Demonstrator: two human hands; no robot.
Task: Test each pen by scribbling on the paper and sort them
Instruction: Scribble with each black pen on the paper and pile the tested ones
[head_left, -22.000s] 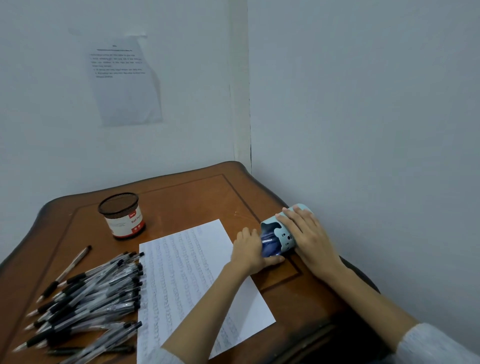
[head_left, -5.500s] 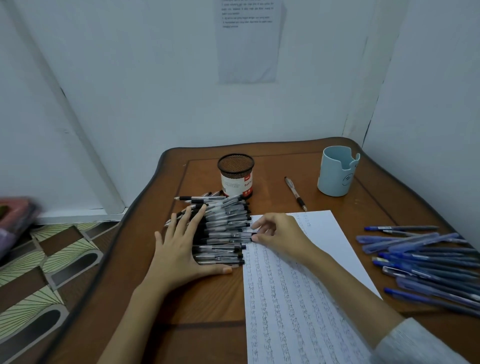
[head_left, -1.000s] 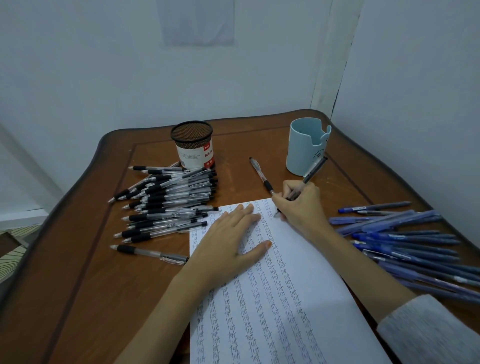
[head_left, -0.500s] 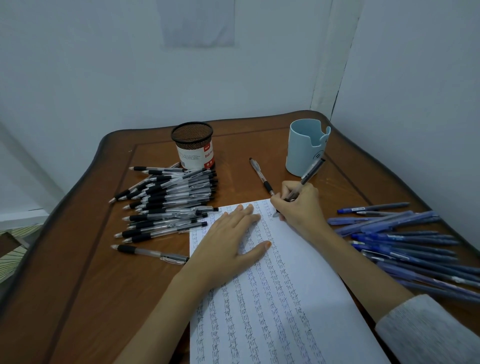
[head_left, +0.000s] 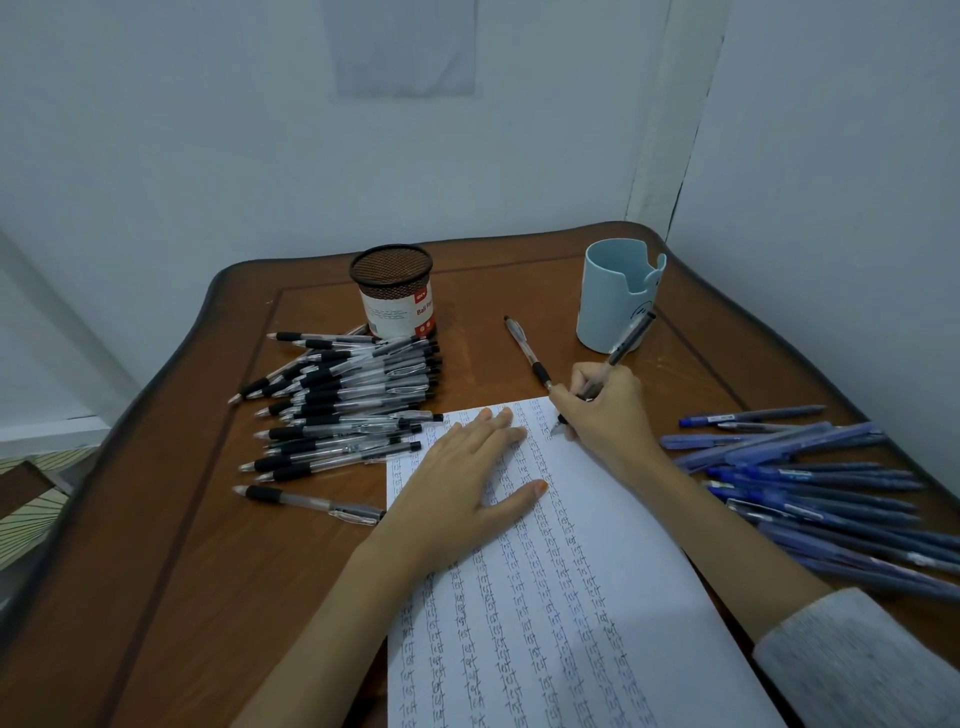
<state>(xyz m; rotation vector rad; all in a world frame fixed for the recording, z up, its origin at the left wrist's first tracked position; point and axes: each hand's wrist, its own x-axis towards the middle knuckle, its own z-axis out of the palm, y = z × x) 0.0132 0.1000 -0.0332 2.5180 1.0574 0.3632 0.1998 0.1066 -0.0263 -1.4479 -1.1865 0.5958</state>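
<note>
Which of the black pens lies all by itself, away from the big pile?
The black pen between the mesh cup and the blue cup. It lies alone above the paper; another strays just below the pile.

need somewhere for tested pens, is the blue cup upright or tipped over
Upright: the blue cup stands on its base on the table, open mouth up.

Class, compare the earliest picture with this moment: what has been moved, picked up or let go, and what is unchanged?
The light blue cup, once tipped in both hands, stands released; blue pens lie right. The right hand took a pen to the paper; the left hand presses it. Mesh cup unchanged.
</note>
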